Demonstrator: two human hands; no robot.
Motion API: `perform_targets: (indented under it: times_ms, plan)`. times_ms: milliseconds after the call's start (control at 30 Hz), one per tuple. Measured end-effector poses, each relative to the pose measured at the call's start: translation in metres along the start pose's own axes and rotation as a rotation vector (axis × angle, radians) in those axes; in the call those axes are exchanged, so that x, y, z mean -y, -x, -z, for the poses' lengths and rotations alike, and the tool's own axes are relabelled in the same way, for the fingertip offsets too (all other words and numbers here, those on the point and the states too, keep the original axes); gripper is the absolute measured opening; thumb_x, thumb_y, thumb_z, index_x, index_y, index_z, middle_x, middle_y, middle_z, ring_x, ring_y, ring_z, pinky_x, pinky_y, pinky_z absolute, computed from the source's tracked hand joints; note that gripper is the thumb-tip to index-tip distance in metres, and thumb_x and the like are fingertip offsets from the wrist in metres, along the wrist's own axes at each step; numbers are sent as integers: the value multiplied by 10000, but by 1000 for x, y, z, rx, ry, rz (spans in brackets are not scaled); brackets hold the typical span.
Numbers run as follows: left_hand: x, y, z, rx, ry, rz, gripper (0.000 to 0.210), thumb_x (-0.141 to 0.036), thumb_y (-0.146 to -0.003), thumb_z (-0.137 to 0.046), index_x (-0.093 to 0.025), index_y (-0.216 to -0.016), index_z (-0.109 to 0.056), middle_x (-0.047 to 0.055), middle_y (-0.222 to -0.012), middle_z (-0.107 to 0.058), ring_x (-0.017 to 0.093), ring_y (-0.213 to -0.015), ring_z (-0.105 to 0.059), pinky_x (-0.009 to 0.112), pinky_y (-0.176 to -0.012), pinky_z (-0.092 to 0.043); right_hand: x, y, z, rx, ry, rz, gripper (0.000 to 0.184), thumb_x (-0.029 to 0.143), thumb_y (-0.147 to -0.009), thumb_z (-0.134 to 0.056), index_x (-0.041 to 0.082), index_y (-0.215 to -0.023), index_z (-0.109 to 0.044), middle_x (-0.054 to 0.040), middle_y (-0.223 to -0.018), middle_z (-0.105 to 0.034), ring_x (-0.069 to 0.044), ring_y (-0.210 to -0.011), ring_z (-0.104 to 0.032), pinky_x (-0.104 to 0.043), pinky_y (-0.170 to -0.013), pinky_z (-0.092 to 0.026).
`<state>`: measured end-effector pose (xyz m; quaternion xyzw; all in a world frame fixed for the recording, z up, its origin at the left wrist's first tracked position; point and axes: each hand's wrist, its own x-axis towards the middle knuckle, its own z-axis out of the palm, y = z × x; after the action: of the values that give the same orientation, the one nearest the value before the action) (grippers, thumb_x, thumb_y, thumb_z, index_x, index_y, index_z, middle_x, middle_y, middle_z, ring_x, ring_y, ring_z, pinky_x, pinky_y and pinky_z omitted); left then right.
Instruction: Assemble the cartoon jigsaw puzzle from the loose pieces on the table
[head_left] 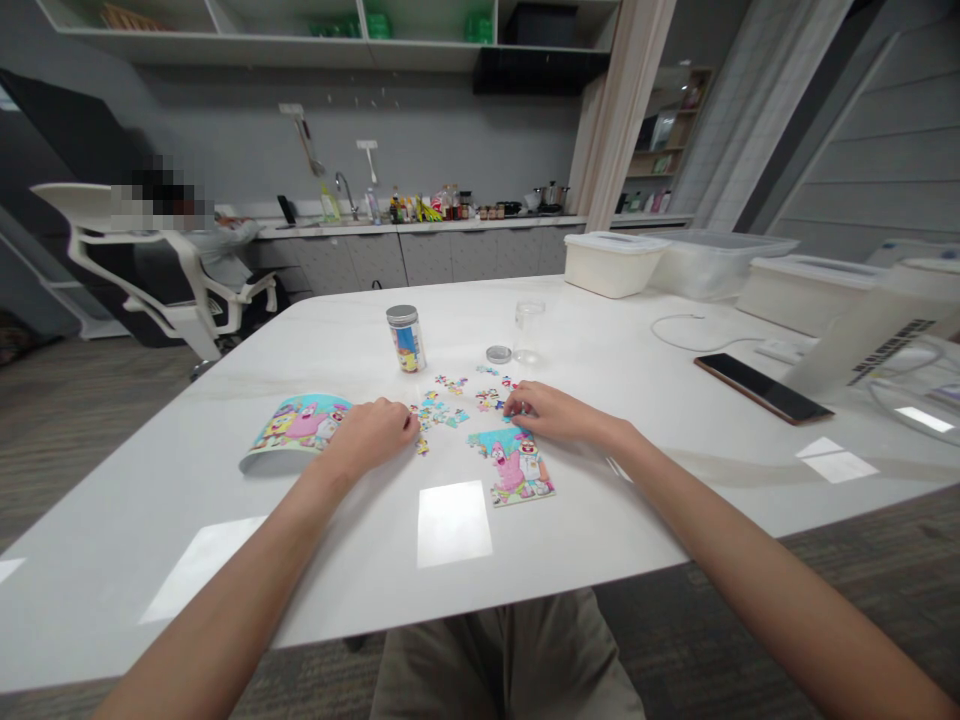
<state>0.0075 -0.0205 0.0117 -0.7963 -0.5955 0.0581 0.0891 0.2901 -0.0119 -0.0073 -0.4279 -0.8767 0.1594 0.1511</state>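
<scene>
A partly assembled jigsaw puzzle of cartoon figures lies flat in front of me, its left side ragged. At its top edge my right hand has its fingers bent and pinched together, with a bit of blue puzzle piece showing at the fingertips. Loose puzzle pieces are scattered between my hands. My left hand rests to their left with curled fingers; whatever lies inside them is hidden. Partly behind that hand is a curved picture sheet with similar cartoon figures.
Beyond the pieces stand a cartoon-printed canister, a clear jar and a silver lid. On the right are a phone, a cable and storage boxes. A person sits in a chair at the back left.
</scene>
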Motion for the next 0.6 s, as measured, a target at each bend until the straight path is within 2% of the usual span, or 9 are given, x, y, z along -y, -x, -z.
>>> perform_targets:
  times_ms: [300,433,600]
  plan:
    - [-2,3,1,-43,3,31,383,-354,-935,-291,-151,-1150,-534,130,-894,-703,298,-844,-683,354,-698,-470,0,-1,-1,-10,10,6,196,102,-848,-529,226,-975,-613,-75,-997,-621,-212,-959,-574,-359,-854,-476]
    - [-2,2,-1,-40,2,18,404,-359,-938,-295,-151,-1189,-534,136,-903,-706,310,-851,-685,365,-698,-472,2,-1,-1,-14,5,-6,197,94,-857,-522,216,-975,-622,-79,-1005,-627,-209,-952,-580,-359,-851,-479]
    - [0,1,-1,-22,8,3,401,-372,-934,-304,-180,-1126,-600,125,-911,-712,291,-849,-686,347,-699,-468,3,0,0,-9,15,2,188,94,-846,-533,225,-942,-627,-81,-1027,-611,-219,-974,-580,-370,-863,-479]
